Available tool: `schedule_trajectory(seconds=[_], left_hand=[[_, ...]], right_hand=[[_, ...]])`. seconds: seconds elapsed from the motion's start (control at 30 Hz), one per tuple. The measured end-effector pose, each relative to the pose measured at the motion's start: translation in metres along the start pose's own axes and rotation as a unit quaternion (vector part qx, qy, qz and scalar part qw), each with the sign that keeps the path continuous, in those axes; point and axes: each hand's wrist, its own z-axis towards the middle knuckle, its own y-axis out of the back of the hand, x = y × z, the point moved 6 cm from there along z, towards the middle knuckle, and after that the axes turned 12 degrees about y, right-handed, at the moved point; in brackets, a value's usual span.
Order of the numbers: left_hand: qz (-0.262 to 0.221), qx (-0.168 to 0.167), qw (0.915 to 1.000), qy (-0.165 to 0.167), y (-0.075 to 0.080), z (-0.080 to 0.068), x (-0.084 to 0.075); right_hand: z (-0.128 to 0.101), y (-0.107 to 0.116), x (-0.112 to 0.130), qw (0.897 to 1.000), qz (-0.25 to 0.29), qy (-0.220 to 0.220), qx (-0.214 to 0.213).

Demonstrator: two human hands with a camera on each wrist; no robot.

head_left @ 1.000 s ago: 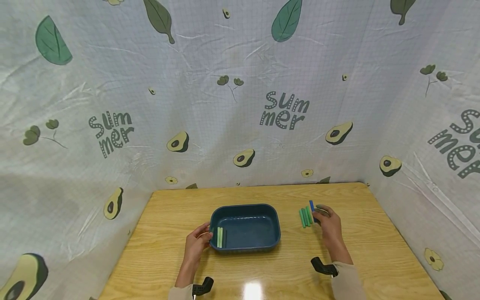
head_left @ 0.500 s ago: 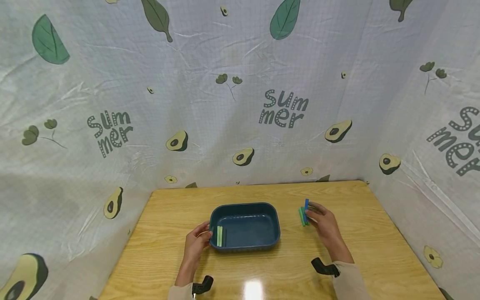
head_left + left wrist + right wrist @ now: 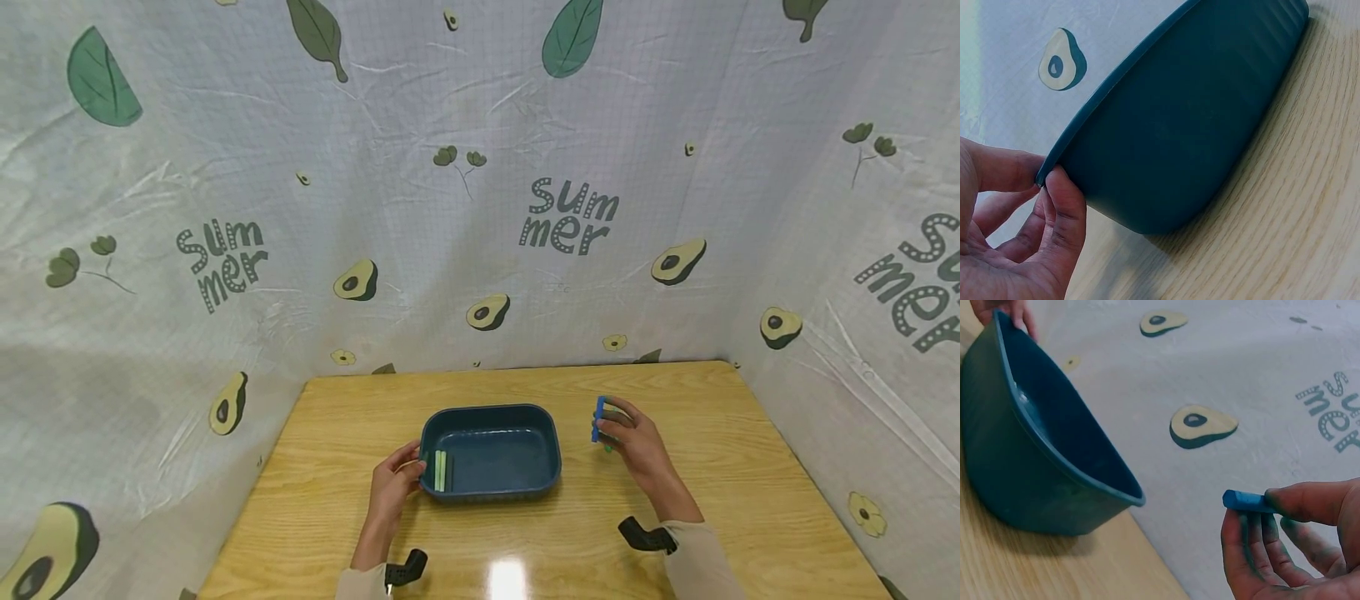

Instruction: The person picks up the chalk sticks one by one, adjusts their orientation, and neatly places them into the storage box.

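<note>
A dark blue tray (image 3: 551, 442) sits mid-table with two light green sticks (image 3: 440, 472) lying at its left end. My left hand (image 3: 411, 468) pinches the tray's left rim between thumb and fingers (image 3: 1063, 200); the tray's outer wall (image 3: 1185, 125) fills that wrist view. My right hand (image 3: 609, 422) hovers just right of the tray and pinches a blue stick (image 3: 597, 418), seen close between thumb and fingers (image 3: 1244, 500). A sliver of green (image 3: 606, 447) shows under that hand; I cannot tell whether it is held.
The wooden table (image 3: 750, 500) is walled at the back and on both sides by an avocado-print cloth (image 3: 480, 250). The tray's near rim (image 3: 1072, 469) lies left of my right hand. Black wrist mounts (image 3: 645, 536) sit near the front edge.
My right hand has lifted the blue stick and moved left toward the tray. The green sticks beside it are now mostly hidden. The left hand has stayed on the rim.
</note>
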Motion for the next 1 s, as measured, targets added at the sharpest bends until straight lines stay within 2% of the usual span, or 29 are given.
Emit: schedule_trajectory(seconds=[0.13, 0.37, 1.0], left_hand=[[0.002, -0.010, 0.9999, -0.001, 0.001, 0.006, 0.006], [-0.005, -0.009, 0.9999, -0.007, 0.002, 0.007, 0.006], [-0.006, 0.002, 0.9999, -0.009, 0.001, 0.005, 0.004]], right_hand=[[0.000, -0.008, 0.005, 1.000, 0.008, 0.004, 0.013], [0.003, -0.025, 0.010, 0.999, 0.023, 0.004, 0.030], [0.008, -0.077, 0.017, 0.997, -0.006, 0.007, 0.079]])
